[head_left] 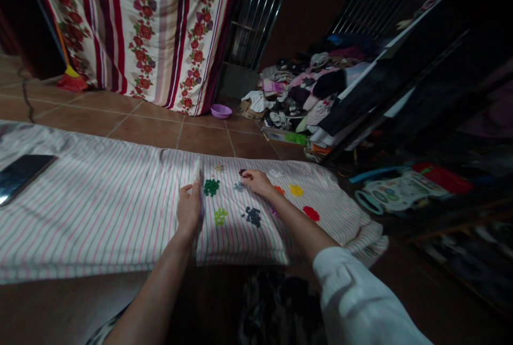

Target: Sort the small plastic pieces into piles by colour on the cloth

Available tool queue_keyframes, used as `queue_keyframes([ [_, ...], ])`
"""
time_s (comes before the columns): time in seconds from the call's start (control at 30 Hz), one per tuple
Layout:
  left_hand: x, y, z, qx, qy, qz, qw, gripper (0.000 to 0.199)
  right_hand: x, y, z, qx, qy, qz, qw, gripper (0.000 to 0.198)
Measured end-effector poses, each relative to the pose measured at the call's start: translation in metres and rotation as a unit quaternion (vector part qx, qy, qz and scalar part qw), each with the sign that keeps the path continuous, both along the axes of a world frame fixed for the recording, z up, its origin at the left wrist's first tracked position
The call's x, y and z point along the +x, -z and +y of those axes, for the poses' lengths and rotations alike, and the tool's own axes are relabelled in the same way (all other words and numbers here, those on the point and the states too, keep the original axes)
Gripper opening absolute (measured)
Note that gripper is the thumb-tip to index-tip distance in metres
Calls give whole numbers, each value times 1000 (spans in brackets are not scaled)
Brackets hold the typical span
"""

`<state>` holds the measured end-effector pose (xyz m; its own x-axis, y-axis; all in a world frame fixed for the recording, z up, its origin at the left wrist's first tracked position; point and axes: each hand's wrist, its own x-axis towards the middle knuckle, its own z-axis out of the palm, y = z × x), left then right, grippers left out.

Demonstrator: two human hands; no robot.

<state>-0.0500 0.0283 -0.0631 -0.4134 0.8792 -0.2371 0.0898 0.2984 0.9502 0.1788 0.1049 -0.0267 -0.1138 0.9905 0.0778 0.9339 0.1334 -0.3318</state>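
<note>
My left hand (189,208) is closed around a thin white panel (197,168), held upright and seen nearly edge-on. My right hand (257,181) reaches across the cloth, its fingertips pinched together at a small pile of dark brown pieces (242,172); whether a piece is between them is too small to see. Around the hands lie piles of small pieces: dark green (211,187), light green (220,216), dark grey (253,217), light grey (239,186), beige (218,168), white (276,173), yellow (296,190) and red (311,213). Orange and purple pieces are partly hidden by my right forearm.
A striped cloth (100,200) covers the low surface. On its left lies a dark phone or tablet (26,174). Beyond are a floral curtain (160,29), a red broom (72,82), a purple basin (221,111) and heaped clothes (300,85). Shelving stands at the right.
</note>
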Motion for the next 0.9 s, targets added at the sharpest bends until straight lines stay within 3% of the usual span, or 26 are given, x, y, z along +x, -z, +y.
queue_keyframes([
  [0.23, -1, -11, -4, -10, 0, 19, 1000, 60, -11, 11, -17, -69, 7, -79, 994, 52],
  [0.5, -2, -7, -3, -8, 4, -3, 1000, 61, -12, 21, -13, -35, 0, -66, 997, 33],
  [0.67, -1, -9, -4, -16, 3, 16, 1000, 59, -8, 19, -12, -14, -18, -48, 999, 35],
  [0.9, 0, -15, -6, -26, 1, 18, 999, 60, -34, 17, 6, 48, -99, -19, 994, 27],
])
